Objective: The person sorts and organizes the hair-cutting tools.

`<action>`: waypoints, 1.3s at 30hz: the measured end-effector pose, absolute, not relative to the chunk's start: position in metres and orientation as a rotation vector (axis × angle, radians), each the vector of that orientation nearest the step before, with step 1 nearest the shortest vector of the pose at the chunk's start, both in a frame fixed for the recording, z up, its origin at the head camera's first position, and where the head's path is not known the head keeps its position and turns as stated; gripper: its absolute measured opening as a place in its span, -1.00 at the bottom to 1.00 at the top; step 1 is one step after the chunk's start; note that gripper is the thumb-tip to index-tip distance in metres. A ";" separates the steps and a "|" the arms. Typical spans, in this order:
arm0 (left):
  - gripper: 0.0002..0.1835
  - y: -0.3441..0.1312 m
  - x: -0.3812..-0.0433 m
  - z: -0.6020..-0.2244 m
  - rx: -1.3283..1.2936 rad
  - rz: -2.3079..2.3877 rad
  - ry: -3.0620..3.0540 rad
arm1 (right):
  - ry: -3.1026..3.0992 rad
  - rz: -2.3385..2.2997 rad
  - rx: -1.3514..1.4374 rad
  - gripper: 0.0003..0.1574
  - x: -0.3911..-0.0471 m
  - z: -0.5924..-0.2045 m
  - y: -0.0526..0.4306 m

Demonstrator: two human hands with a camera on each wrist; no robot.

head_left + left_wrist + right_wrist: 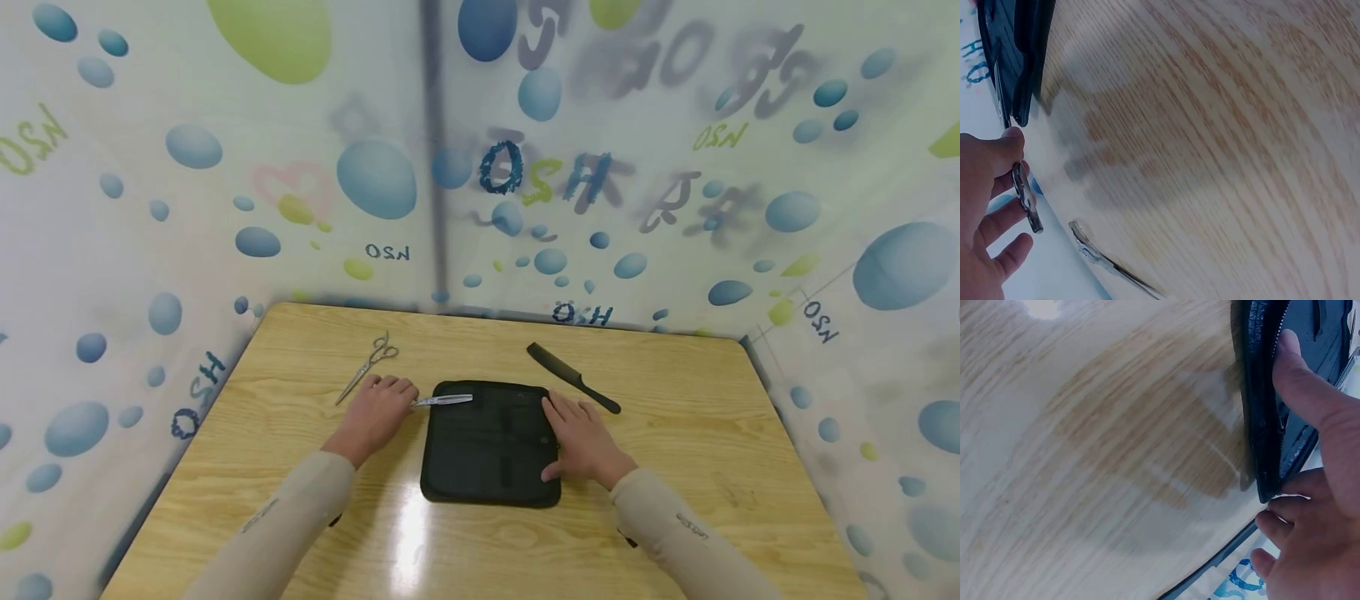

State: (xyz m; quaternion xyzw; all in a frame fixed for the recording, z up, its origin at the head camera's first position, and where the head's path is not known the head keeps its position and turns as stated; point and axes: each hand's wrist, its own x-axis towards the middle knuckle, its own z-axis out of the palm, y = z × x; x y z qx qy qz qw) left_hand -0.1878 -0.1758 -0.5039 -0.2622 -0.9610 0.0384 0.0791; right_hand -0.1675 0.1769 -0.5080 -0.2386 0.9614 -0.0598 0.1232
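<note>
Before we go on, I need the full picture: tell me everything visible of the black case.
The black case looks leather-like, roughly square, with rounded corners. It lies flat on the wooden table, seemingly unzipped, with zipper teeth along its right edge and a dark strip on its face. The right hand rests on that edge, thumb on top. Scissors held by the left hand reach over its far left corner; contact is unclear.
</note>
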 end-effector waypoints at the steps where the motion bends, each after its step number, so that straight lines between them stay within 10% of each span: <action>1: -0.74 -0.176 -0.188 -0.504 -0.783 0.113 -2.878 | 2.794 -0.172 -0.687 0.48 -0.167 -0.508 0.177; 39: -0.78 -0.162 -0.195 -0.511 -0.677 0.072 -2.922 | 2.769 -0.053 -0.600 0.41 -0.169 -0.512 0.168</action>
